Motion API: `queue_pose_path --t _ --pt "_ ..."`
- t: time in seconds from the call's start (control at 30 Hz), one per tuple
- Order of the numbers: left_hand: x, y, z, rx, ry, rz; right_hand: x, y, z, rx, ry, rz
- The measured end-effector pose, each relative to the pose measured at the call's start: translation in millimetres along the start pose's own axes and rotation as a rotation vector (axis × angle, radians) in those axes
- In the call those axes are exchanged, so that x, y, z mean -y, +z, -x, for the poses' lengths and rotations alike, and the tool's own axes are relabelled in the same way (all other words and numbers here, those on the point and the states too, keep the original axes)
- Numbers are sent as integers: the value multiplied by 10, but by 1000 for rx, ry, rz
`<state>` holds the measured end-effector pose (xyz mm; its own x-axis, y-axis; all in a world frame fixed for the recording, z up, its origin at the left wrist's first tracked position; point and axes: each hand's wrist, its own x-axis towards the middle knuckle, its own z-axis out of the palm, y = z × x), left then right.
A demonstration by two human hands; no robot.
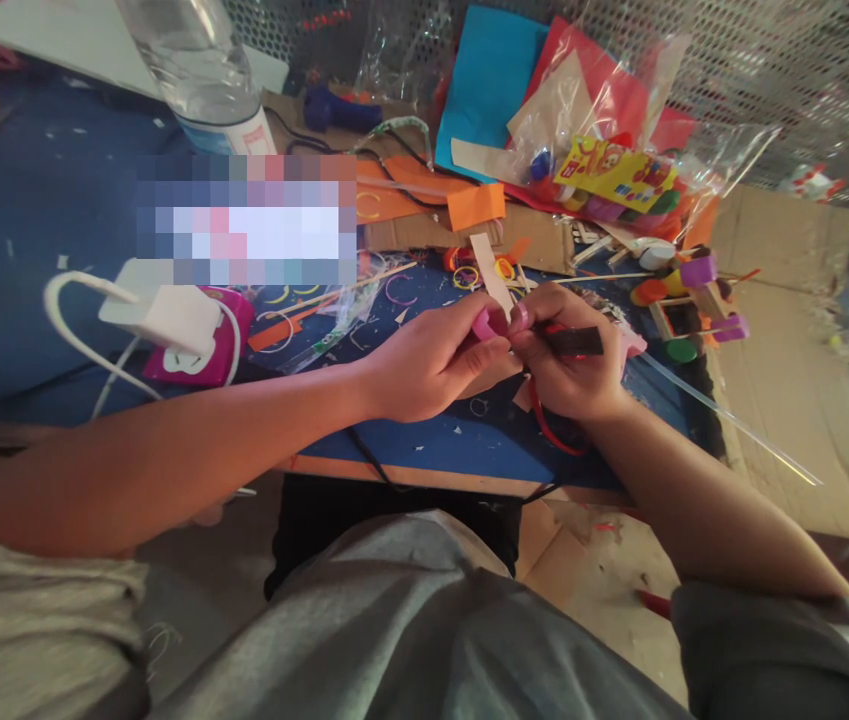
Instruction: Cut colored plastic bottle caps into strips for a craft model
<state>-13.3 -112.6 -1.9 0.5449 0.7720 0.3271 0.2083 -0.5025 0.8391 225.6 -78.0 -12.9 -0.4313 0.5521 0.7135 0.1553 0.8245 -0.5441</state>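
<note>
My left hand [431, 365] and my right hand [566, 370] meet above the near edge of a blue table [41, 210]. The left hand's fingers are closed in a pinch on a small piece of beige card strip [490, 272] that sticks up between the two hands. My right hand is closed around a dark flat tool [572, 341], with red handle loops [544, 425] hanging below the palm, so it looks like scissors. The fingertips of both hands touch at the card.
A clear water bottle [203, 70] stands at the back left. A white charger with cable [161, 315] lies on a pink object. Coloured paper sheets [488, 80], a plastic bag of craft parts [615, 175], rubber bands [465, 277], a small wooden wheeled model [694, 305] and cardboard [791, 350] crowd the right.
</note>
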Motion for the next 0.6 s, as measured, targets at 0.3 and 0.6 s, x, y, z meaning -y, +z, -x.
queue_pose_path --t 0.3,0.6 --pt "83 28 8 -29 108 -17 -28 22 49 -28 155 -181" --pt "105 34 10 -41 158 -36 -7 47 47 -65 265 -321"
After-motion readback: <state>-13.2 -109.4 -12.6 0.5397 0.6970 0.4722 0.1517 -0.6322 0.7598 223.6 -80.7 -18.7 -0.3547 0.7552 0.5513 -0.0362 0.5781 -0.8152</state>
